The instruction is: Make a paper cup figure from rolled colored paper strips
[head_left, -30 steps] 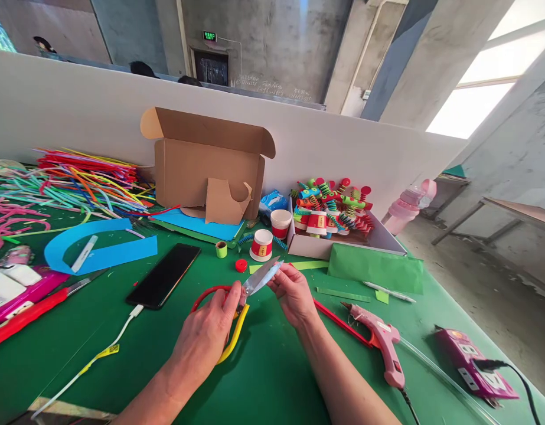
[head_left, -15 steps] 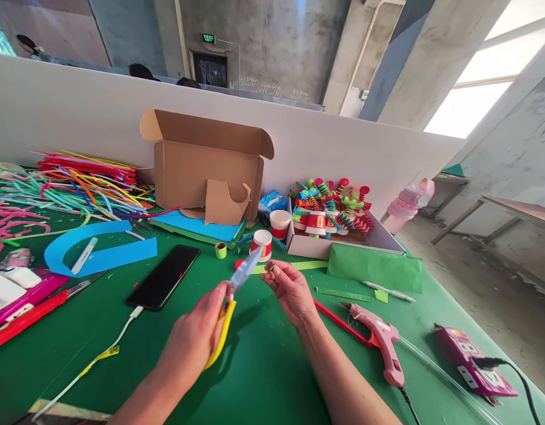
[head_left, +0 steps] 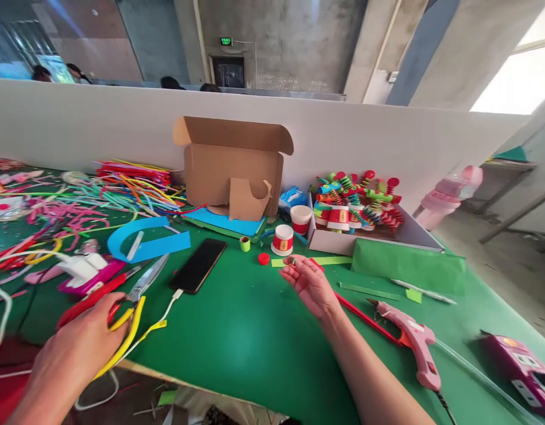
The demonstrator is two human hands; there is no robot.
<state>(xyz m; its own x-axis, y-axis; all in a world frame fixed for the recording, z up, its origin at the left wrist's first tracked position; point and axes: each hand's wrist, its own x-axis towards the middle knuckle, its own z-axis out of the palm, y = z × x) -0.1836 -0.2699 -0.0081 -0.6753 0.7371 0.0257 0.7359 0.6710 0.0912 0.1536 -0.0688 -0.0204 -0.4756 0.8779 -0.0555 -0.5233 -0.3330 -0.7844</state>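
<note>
Both curled: left hand (head_left: 82,336) gripping scissors (head_left: 149,280); right hand (head_left: 313,289), well apart, pinching something small (head_left: 293,261).

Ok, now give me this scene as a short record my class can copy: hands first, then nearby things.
Left hand: holds scissors with yellow on the handles
Right hand: pinches an item too small to identify
Phone: dark screen, cable plugged in
Glue gun: pink, lying right of the right hand
Shallow box: holds colourful figures
</note>
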